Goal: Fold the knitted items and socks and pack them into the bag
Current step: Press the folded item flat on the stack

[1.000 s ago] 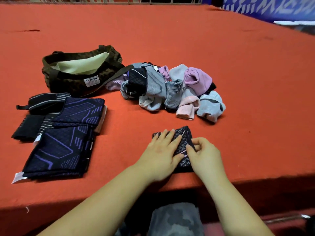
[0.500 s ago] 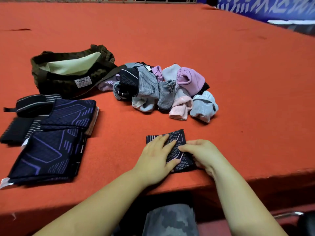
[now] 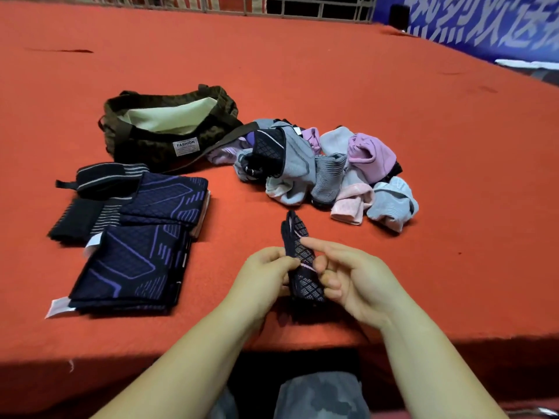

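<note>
Both hands meet over the near edge of the red-covered bench point(image 3: 378, 95), at about 6 o'clock in the head view. Between them stands a folded dark sock point(image 3: 299, 261) with a pale diamond pattern and a pink stripe, held up on edge so its upper end points toward 12 o'clock. The left hand point(image 3: 263, 282) pinches the sock's left side with thumb and curled fingers. The right hand point(image 3: 354, 282) grips it from the other side, the forefinger laid across the fabric and the remaining fingers curled beneath.

At 12 to 1 o'clock from the hands lies a loose heap of socks point(image 3: 326, 173) in grey, pink, lilac, pale blue and black, lying on the bench, apart from the held sock. At 11 o'clock sits an olive quilted bag point(image 3: 145, 146) with a white "FASHION" label and a pale lining, its mouth open; one strap trails toward the heap.

At 9 to 10 o'clock, two folded navy knitted pieces point(image 3: 136, 246) with purple line patterns lie overlapping, white tags at their near-left corners. Just beyond them, touching, are black items with grey stripes point(image 3: 99, 189).
</note>
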Tool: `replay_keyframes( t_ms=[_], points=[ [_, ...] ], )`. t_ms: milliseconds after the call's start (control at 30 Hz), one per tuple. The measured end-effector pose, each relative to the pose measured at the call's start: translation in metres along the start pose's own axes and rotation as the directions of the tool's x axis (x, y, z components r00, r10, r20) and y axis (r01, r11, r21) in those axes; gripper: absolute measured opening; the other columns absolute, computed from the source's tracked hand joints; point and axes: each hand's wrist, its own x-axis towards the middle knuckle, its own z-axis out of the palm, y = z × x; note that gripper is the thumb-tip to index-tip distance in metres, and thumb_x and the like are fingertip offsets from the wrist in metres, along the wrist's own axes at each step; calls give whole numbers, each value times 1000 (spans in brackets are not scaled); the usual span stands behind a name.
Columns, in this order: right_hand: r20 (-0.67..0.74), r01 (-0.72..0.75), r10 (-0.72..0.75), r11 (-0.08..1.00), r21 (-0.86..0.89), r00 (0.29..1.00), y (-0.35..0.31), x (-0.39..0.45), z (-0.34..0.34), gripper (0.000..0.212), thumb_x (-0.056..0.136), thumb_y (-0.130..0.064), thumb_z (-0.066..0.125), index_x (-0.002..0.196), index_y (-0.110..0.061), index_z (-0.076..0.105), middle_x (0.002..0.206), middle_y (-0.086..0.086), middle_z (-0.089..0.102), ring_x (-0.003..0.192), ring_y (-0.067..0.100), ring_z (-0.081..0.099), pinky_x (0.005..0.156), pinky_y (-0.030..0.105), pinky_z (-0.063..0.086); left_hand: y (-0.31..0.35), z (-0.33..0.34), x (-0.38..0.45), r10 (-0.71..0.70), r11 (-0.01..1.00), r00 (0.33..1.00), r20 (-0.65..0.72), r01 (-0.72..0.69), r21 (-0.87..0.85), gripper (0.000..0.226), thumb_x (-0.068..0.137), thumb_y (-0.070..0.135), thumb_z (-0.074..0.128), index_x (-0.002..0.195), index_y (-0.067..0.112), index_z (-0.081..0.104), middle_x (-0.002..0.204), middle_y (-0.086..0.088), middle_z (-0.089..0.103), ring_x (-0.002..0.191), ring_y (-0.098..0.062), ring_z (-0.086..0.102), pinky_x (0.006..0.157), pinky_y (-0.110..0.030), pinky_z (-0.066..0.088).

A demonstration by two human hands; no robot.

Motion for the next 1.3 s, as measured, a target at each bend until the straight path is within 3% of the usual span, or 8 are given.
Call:
replay_keyframes(
  t_ms=[167,300,533,633,833,1033,1133,1300],
  points=[
    [-253,-75,-24,924,-376,967,21,21,9,29,95,-29,51,115,-10,59,79,1,59,53,8,44,45,17,37,14,-42,-7,-10,1000,999,39,10,-2,27,90,-4,43,78,12,61,65,-1,66,49,-6,58,47,-15,43],
    [119,-279,288,956,-90,950,30,25,47,54,80,-57,47,104,-12,66,88,9,68,62,17,60,53,24,44,38,-73,-20,41,998,998,36,-39,-43,23,87,-2,41,90,6,62,85,-11,67,70,-17,60,65,-27,45],
    [106,52,-29,973,-225,994,38,49,120,12,89,-17,54,91,-12,64,78,6,67,64,19,55,54,23,43,66,-169,-31,68,978,953,-295,-5,208,16,82,12,53,79,-1,61,77,-10,57,77,-24,50,61,-30,37],
    [130,170,-120,841,-513,984,46,59,150,16,93,-14,51,78,-18,56,52,-10,54,43,6,41,39,17,32,61,-203,-36,89,971,915,-394,9,241,36,79,41,65,85,6,69,81,-8,72,77,-24,65,74,-36,47],
    [150,306,-341,467,-830,928,65,77,175,7,87,-20,61,90,-20,55,62,-12,57,54,-5,52,54,11,38,37,-234,-33,177,907,876,-448,32,421,11,86,14,66,74,13,67,72,-1,70,69,-19,64,66,-31,48],
    [133,234,-385,230,-945,914,86,76,177,55,88,-29,60,136,-22,35,103,-4,59,99,19,58,77,28,41,5,-241,-29,465,535,778,-423,134,834,58,80,24,73,132,19,49,104,-1,57,97,-22,54,85,-31,40],
    [273,308,-570,-37,-951,775,93,72,175,62,82,-25,65,138,-22,39,121,-1,50,111,20,48,94,35,41,-4,-243,-27,653,137,750,-102,15,990,59,75,13,66,132,10,53,124,-11,58,110,-32,55,88,-41,47],
    [567,435,-533,-363,-824,628,104,83,164,42,83,-33,45,114,-15,67,120,7,64,112,26,60,92,44,48,-7,-257,-24,460,-114,879,125,-81,990,51,84,26,33,123,11,62,131,-9,59,117,-29,59,93,-45,47]
  ],
)
